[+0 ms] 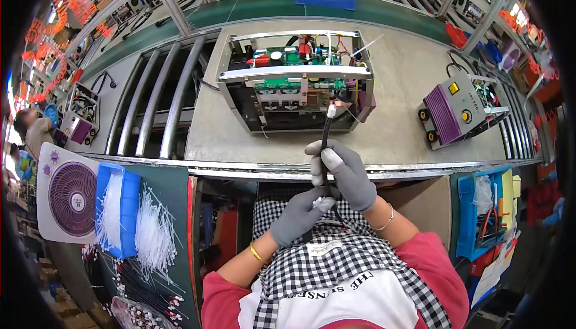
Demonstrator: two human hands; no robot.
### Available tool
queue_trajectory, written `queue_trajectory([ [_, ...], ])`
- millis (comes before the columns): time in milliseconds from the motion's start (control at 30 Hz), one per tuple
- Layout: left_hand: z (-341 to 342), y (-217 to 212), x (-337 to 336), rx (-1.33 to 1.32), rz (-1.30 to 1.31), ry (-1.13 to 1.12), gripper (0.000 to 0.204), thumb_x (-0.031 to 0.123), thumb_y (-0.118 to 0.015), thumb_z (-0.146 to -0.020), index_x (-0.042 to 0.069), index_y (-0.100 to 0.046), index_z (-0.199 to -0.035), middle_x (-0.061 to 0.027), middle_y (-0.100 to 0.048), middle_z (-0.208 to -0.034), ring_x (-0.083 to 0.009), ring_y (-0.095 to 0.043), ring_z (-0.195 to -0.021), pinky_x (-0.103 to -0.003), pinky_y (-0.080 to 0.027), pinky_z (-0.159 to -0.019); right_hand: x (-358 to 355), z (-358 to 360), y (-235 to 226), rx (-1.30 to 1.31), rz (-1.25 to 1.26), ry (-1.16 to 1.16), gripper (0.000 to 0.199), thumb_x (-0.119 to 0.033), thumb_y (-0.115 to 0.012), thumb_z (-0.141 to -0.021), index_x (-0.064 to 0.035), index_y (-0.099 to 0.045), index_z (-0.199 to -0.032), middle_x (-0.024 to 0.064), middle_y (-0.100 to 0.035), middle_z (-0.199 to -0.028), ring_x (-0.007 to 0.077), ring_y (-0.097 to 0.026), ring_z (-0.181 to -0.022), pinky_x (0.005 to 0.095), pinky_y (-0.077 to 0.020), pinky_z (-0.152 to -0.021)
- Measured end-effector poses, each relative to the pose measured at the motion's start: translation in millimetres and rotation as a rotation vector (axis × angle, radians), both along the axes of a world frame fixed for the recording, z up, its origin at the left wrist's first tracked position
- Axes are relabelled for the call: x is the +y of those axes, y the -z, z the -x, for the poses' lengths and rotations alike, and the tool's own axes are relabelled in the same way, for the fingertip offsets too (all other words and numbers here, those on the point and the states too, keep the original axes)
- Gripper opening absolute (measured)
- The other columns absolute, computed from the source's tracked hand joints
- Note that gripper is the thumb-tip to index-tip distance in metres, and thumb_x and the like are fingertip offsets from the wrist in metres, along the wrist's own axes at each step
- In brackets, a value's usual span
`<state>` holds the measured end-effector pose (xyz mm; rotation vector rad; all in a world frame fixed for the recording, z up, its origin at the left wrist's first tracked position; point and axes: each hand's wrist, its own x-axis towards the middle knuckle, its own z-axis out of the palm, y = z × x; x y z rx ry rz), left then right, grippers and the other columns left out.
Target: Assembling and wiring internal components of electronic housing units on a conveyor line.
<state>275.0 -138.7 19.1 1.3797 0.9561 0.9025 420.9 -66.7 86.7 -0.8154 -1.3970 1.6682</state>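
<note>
A black wire harness stands almost upright over my lap, with a white connector at its upper end. My right hand, in a grey glove with pale fingertips, is closed around it partway down. Lower and to the left, my gloved left hand grips the harness's lower part, where small white ends show by the thumb. Thin wires trail below the fingers. Just beyond the connector, an open-framed machine with green circuit boards stands on the bench; whether the connector touches it I cannot tell.
A purple-fronted machine stands at right, near metal rollers on the left side's counterpart. At left are a fan, a blue bin, white cable ties and bundled wires. A blue tool tray sits right.
</note>
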Motion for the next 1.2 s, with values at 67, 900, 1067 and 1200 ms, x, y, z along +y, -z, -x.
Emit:
queue_trajectory([
  [67, 3.2, -5.1, 10.3, -0.015, -0.03, -0.049, 0.037, 0.029, -0.056, -0.099, 0.002, -0.06, -0.124, -0.0076, -0.068, -0.091, -0.0129, -0.063, -0.085, -0.028, -0.05, -0.08, 0.2, -7.8, 1.2, -0.103, 0.033, 0.043, 0.035, -0.026, -0.044, -0.102, 0.0014, -0.06, -0.117, -0.0014, -0.052, -0.074, 0.0052, -0.048, -0.062, 0.0207, -0.0403, -0.056],
  [900, 51.8, -77.6, 126.8, 0.264, -0.919, -0.822, 0.027, 0.01, -0.063, -0.093, 0.003, -0.061, -0.119, -0.0115, -0.066, -0.111, -0.0226, -0.064, -0.103, -0.032, -0.05, -0.088, 94.8, -29.4, -70.5, -0.9, -1.223, 0.4, 0.008, -0.022, -0.068, -0.084, -0.0146, -0.069, -0.084, 0.0062, -0.062, -0.075, 0.0279, -0.062, -0.064, 0.0404, -0.0477, -0.056],
  [1067, 85.0, -94.9, 143.9, 0.526, -0.933, -0.765, 0.028, 0.014, -0.063, -0.093, 0.004, -0.061, -0.12, -0.0108, -0.063, -0.118, -0.0243, -0.062, -0.108, -0.032, -0.049, -0.092, 108.1, -19.7, -73.7, -1.087, -1.335, 0.341, 0.014, -0.024, -0.065, -0.084, -0.0128, -0.064, -0.076, 0.0068, -0.06, -0.071, 0.0283, -0.061, -0.062, 0.0411, -0.0477, -0.054],
  [1200, 87.5, -93.5, 148.2, 0.628, -0.887, -0.707, 0.03, 0.011, -0.066, -0.09, 0.008, -0.063, -0.119, -0.009, -0.062, -0.111, -0.0247, -0.063, -0.102, -0.03, -0.051, -0.083, 109.7, -15.0, -77.8, -1.183, -1.331, 0.34, 0.011, -0.024, -0.066, -0.085, -0.0136, -0.066, -0.083, 0.0055, -0.059, -0.073, 0.0281, -0.061, -0.065, 0.0397, -0.0484, -0.056],
])
